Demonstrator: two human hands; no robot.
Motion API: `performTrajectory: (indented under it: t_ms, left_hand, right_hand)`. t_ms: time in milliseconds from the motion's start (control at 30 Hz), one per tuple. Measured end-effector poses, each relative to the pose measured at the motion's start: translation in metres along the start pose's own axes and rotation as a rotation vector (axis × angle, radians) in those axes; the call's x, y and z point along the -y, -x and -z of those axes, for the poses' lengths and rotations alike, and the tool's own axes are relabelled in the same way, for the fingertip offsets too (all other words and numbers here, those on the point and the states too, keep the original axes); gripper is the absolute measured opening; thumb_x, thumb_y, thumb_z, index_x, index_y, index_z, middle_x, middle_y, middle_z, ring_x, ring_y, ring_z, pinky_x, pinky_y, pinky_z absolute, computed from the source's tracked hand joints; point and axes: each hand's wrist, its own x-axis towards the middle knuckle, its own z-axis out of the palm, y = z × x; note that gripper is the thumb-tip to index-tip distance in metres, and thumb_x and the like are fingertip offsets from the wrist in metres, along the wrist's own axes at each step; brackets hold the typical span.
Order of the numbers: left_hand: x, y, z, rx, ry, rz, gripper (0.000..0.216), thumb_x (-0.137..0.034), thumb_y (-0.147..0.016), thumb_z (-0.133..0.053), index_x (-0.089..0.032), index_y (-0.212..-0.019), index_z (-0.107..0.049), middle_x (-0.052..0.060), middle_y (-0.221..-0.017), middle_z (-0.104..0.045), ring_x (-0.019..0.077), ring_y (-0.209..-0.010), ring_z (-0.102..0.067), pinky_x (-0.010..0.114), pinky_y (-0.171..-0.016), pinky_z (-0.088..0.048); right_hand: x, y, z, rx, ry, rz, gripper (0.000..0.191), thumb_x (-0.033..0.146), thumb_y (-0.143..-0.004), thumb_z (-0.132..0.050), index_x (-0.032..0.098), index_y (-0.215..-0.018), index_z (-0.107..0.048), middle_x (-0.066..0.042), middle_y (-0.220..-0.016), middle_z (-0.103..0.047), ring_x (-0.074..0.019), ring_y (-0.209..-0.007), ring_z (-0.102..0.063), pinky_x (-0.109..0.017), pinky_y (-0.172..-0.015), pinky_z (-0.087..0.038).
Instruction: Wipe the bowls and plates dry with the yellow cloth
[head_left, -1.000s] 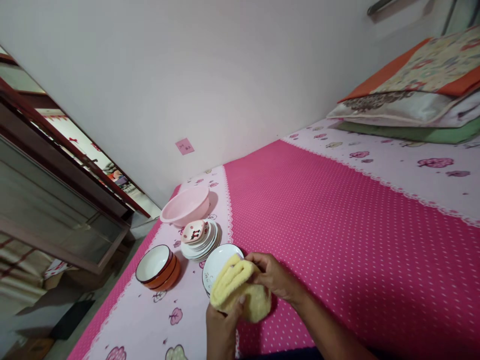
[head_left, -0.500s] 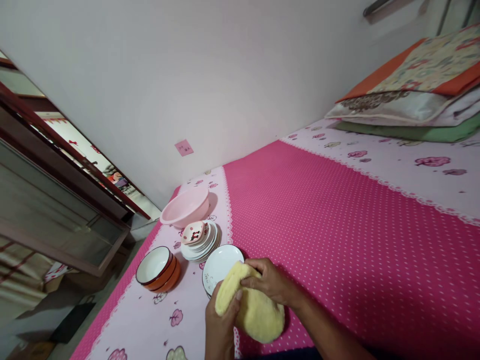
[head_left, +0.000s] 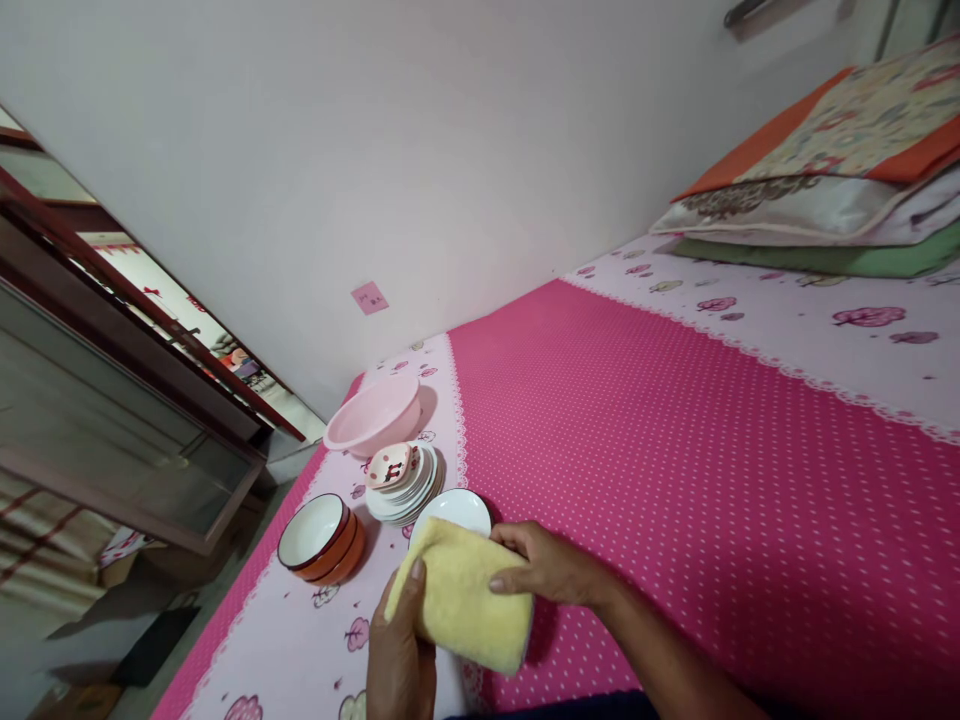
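Observation:
A folded yellow cloth (head_left: 472, 600) is spread between my two hands, above the near part of the bed. My left hand (head_left: 405, 630) grips its left edge, thumb on top. On the other side my right hand (head_left: 540, 565) pinches the right edge between thumb and fingers. Just beyond the cloth lies a white plate (head_left: 461, 508), its near part hidden by the cloth. Farther off is a stack of white plates (head_left: 420, 495) with a small patterned dish (head_left: 390, 466) on top.
Orange bowls with white insides (head_left: 319, 535) are stacked to the left. A pink basin (head_left: 375, 415) stands near the wall. Pillows (head_left: 810, 210) are piled at the far right of the pink dotted bed cover (head_left: 637, 420). The bed's left edge drops to the floor.
The cloth has gone from bunched and folded over to flattened out, and now covers more of the plate. My left hand has moved left and slightly down.

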Motion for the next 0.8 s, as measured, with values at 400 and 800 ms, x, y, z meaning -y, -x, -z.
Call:
performTrajectory:
  t_ms: [400, 800]
  left_hand:
    - [0.013, 0.009, -0.016, -0.011, 0.149, 0.011, 0.069, -0.037, -0.07, -0.089, -0.018, -0.133, -0.067, 0.013, -0.127, -0.074, 0.0349, -0.117, -0.07, 0.047, -0.102, -0.057]
    - [0.01, 0.019, -0.011, 0.023, -0.107, -0.052, 0.05, -0.05, -0.064, -0.089, -0.018, -0.099, -0.075, 0.005, -0.083, -0.077, 0.0248, -0.076, -0.07, 0.031, -0.065, -0.055]
  right_hand:
    - [0.009, 0.005, 0.005, 0.006, -0.07, -0.006, 0.048, 0.045, -0.063, -0.092, 0.019, -0.098, -0.07, 0.001, -0.088, -0.068, -0.0154, -0.077, -0.06, -0.027, -0.071, -0.043]
    - [0.009, 0.012, 0.011, 0.084, -0.064, -0.041, 0.046, 0.042, -0.063, -0.094, 0.017, -0.096, -0.073, 0.001, -0.087, -0.069, -0.0132, -0.074, -0.061, -0.023, -0.066, -0.045]
